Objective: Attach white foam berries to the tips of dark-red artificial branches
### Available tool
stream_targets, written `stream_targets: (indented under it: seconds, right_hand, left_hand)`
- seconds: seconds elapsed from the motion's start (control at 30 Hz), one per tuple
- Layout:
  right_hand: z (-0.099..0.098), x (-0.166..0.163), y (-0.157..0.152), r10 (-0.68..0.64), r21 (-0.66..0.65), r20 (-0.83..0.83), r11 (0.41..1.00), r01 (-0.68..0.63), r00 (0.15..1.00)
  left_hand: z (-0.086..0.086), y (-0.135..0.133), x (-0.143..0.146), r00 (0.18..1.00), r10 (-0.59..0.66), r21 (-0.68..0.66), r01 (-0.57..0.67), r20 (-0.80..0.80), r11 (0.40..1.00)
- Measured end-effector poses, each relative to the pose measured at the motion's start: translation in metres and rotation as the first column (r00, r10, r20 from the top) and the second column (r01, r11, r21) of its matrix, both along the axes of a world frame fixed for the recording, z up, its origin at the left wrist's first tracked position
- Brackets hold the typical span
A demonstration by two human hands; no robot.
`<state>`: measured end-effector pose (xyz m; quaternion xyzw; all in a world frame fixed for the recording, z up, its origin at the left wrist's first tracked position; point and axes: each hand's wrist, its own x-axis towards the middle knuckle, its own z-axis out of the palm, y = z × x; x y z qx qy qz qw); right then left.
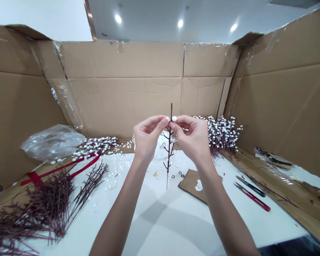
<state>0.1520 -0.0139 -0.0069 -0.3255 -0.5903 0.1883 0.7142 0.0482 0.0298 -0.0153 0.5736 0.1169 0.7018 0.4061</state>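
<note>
1. The left hand (146, 137) was closed, its thumb and forefinger pinching the twig (168, 161).
2. The right hand (193, 138) pinched the same twig just opposite.
3. The twig stood upright above the desk (162, 220) centre, its long axis running 12 to 6 o'clock.
4. Bare twigs (56, 202) lay at 8 o'clock and scissors (252, 193) at 4.

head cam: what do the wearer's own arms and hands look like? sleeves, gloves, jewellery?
The left forearm and right forearm are bare down to the bottom edge of the frame, with no sleeve in view. The left hand and right hand are ungloved. No watch, bracelet or ring shows on the sides visible, and there are no tags or markings.
</note>
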Motion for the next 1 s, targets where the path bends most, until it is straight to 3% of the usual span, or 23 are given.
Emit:
stream_targets:
  seconds: [0.17, 0.5, 0.7, 0.83, 1.0]
  right_hand:
    - [-0.002, -0.001, 0.002, -0.038, 0.014, 0.054, 0.999, 0.037, 0.998]
    - [0.001, -0.002, -0.002, 0.028, -0.043, -0.012, 0.999, -0.028, 1.000]
    - [0.000, 0.003, 0.001, 0.125, -0.060, -0.112, 0.989, -0.132, 0.986]
    - [0.000, 0.003, 0.000, 0.219, -0.066, -0.163, 0.971, -0.232, 0.962]
    - [-0.001, 0.002, -0.001, 0.269, -0.060, -0.211, 0.956, -0.288, 0.940]
  left_hand:
    - [-0.001, -0.002, 0.006, 0.998, 0.037, -0.001, -0.037, 0.059, 0.999]
    - [0.008, -0.001, -0.008, 0.981, 0.095, -0.056, -0.087, 0.169, 0.995]
    - [0.012, 0.004, -0.019, 0.980, 0.005, -0.155, 0.027, 0.198, 0.988]
    - [0.018, 0.012, -0.049, 0.965, 0.073, -0.161, -0.033, 0.250, 0.986]
    - [0.017, 0.038, -0.109, 0.919, 0.292, -0.162, -0.256, 0.265, 0.953]
